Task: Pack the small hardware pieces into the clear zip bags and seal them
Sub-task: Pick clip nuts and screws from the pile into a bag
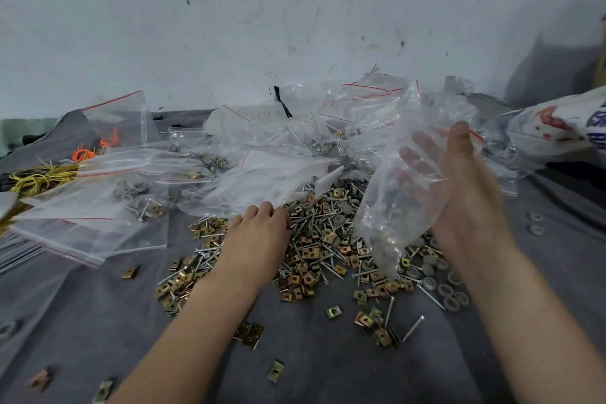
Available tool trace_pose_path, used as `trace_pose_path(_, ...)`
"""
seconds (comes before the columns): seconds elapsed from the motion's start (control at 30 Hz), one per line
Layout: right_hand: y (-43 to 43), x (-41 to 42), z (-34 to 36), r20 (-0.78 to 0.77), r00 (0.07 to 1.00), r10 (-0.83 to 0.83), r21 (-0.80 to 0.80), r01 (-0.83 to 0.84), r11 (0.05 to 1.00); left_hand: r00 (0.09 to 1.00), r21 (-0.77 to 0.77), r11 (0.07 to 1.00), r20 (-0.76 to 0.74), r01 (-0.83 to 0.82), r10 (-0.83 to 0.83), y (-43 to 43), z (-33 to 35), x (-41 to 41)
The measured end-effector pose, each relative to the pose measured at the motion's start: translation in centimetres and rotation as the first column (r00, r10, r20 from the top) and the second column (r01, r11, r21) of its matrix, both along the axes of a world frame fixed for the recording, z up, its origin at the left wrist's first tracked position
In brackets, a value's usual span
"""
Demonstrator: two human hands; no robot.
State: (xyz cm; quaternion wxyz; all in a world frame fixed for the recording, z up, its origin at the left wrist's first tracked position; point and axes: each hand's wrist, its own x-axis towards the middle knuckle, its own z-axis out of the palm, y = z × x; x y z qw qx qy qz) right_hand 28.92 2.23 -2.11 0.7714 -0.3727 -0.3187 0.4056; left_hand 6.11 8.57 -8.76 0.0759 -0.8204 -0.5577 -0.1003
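Observation:
A heap of small hardware [323, 239], brass clip nuts, screws and grey washers, lies on a grey cloth [314, 367]. My left hand [259, 233] rests palm down on the heap's left side, fingers curled into the pieces. My right hand [465, 193] holds up a crumpled clear zip bag [393, 207] over the heap's right side; the fingers show through the plastic behind it and the thumb lies on the near side. The bag's lower end, holding a few pieces, touches the heap.
Many clear zip bags with red seal lines [269, 141] are piled behind the heap, some holding hardware. Flat empty bags [91, 223] lie at left beside yellow and orange wire ties [42, 177]. Loose washers [449, 292] scatter at right. A printed sack [564, 125] lies far right.

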Motion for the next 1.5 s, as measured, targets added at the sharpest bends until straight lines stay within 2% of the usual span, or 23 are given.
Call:
trace_pose_path(0.23,0.2,0.1,-0.3,-0.229,0.968,0.105,-0.049,-0.12,0.992,0.996,-0.014,1.0,0.086,0.007,-0.006,-0.1,0.1,-0.3)
trace_pose_path(0.37,0.1,0.1,-0.3,-0.283,0.951,0.122,-0.061,-0.144,0.988,0.977,-0.011,1.0,0.212,0.022,-0.019,-0.2,0.3,-0.6)
trace_pose_path(0.73,-0.1,-0.2,-0.2,-0.28,0.952,0.12,-0.045,-0.138,0.989,0.929,0.11,0.994,0.364,0.026,-0.064,-0.4,0.6,-0.7)
trace_pose_path(1.0,-0.1,0.2,-0.6,-0.201,0.97,0.137,-0.045,-0.149,0.988,0.868,0.134,0.99,0.484,0.049,-0.108,-0.4,0.9,-0.6)
trace_pose_path(1.07,-0.1,0.2,-0.6,-0.14,0.981,0.132,-0.052,-0.14,0.989,0.815,0.084,0.994,0.569,0.075,-0.11,-0.3,1.0,-0.5)
trace_pose_path(1.17,-0.1,-0.1,-0.3,-0.003,0.996,0.093,-0.054,-0.093,0.994,0.685,-0.002,0.99,0.722,0.14,-0.095,-0.4,1.3,-0.4)
trace_pose_path(1.27,-0.1,-0.3,-0.5,0.203,0.979,0.015,-0.059,-0.003,0.998,0.534,-0.038,0.983,0.843,0.181,-0.065,-0.5,1.8,-0.1)
trace_pose_path(1.4,-0.3,-0.5,-1.0,0.338,0.94,-0.047,0.034,0.038,0.999,0.392,-0.059,0.974,0.919,0.219,-0.033,-0.7,2.7,0.0)
trace_pose_path(1.5,-0.3,-0.6,-1.3,0.436,0.9,-0.026,0.057,0.001,0.998,0.33,-0.06,0.973,0.944,0.224,-0.018,-0.8,3.0,0.0)
